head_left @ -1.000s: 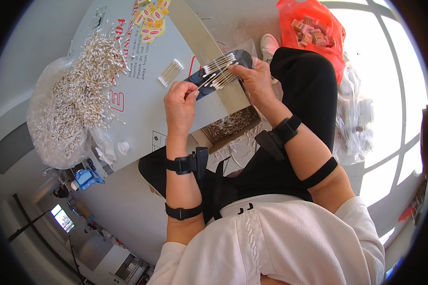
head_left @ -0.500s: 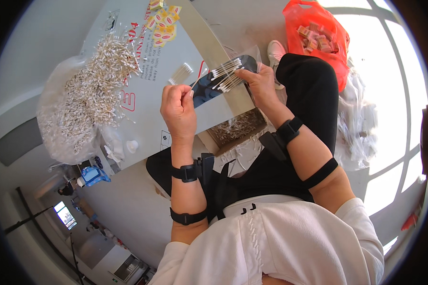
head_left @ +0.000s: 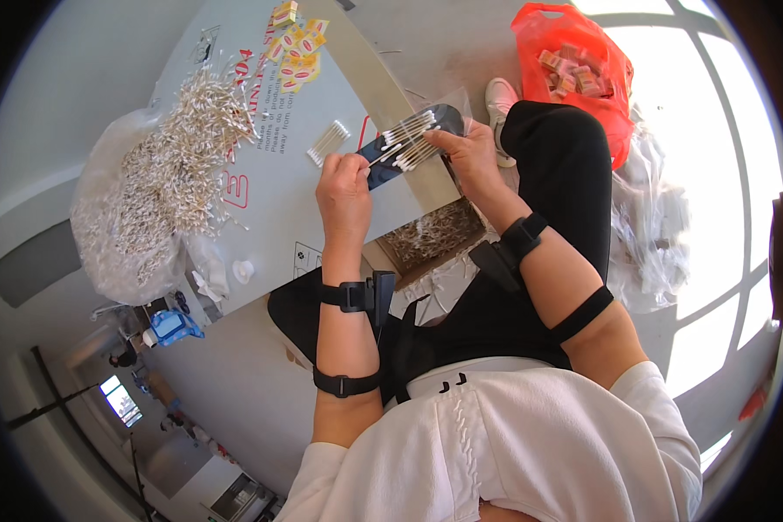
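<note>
My left hand [head_left: 344, 187] pinches a cotton swab [head_left: 383, 157] between thumb and fingers, its tip beside other swabs. My right hand [head_left: 474, 157] grips a clear plastic sleeve [head_left: 458, 103], the thumb pressed on a layer of cotton swabs [head_left: 411, 132]. Below them lies a dark, rounded pad [head_left: 385, 173] at the table's edge. A small row of cotton swabs [head_left: 329, 142] rests on the table just beyond my left hand. Farther left, a large heap of cotton swabs [head_left: 187, 148] spills out of a clear plastic bag [head_left: 96, 230].
Yellow-and-white packets [head_left: 300, 56] lie at the table's far side. Under the near edge stands an open cardboard box [head_left: 470, 228] holding loose swabs. A red plastic bag [head_left: 622, 83] with small boxes sits on the floor at right, clear plastic bags [head_left: 652, 226] beside it.
My left hand has moved right and slightly away from me, bringing its cotton swab up to those in my right hand. My right hand has hardly moved.
</note>
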A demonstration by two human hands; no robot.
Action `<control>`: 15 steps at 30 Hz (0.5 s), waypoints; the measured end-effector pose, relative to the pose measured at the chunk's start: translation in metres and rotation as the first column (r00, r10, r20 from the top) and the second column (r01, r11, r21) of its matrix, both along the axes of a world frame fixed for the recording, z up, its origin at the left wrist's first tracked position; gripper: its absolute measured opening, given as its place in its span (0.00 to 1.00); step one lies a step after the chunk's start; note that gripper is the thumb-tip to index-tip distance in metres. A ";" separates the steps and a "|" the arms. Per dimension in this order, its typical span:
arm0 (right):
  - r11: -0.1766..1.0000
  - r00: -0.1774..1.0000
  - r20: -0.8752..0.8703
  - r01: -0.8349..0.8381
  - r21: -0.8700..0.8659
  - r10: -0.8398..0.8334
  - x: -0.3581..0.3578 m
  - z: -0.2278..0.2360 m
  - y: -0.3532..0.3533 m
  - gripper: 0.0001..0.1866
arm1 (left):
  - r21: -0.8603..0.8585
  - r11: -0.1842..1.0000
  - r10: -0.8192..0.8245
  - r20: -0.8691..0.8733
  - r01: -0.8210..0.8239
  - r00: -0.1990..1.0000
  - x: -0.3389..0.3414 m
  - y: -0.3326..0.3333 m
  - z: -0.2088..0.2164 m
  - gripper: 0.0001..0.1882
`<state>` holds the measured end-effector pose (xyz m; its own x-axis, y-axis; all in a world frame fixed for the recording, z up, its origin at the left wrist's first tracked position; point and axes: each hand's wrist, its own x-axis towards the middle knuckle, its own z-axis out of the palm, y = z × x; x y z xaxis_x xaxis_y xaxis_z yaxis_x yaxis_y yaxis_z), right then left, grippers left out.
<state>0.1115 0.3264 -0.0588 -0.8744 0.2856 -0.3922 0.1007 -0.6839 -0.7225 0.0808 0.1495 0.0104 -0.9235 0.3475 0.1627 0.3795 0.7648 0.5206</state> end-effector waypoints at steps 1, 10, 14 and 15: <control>1.000 1.000 0.002 -0.019 0.003 0.018 0.000 0.001 0.001 0.05 | 0.003 1.000 -0.001 0.003 0.001 1.000 -0.002 0.005 0.000 0.08; 1.000 1.000 0.021 -0.015 -0.007 0.015 0.001 0.006 0.003 0.05 | 0.009 0.999 -0.037 0.005 0.037 0.999 -0.012 0.007 -0.005 0.06; 1.000 0.999 0.045 -0.019 -0.023 0.020 0.002 0.007 0.003 0.06 | 0.032 0.995 -0.091 -0.023 0.092 0.996 -0.011 0.016 -0.007 0.07; 0.999 0.999 0.043 -0.023 -0.024 0.024 0.002 0.008 0.003 0.06 | 0.047 0.993 -0.106 -0.037 0.107 0.994 -0.011 0.021 -0.007 0.07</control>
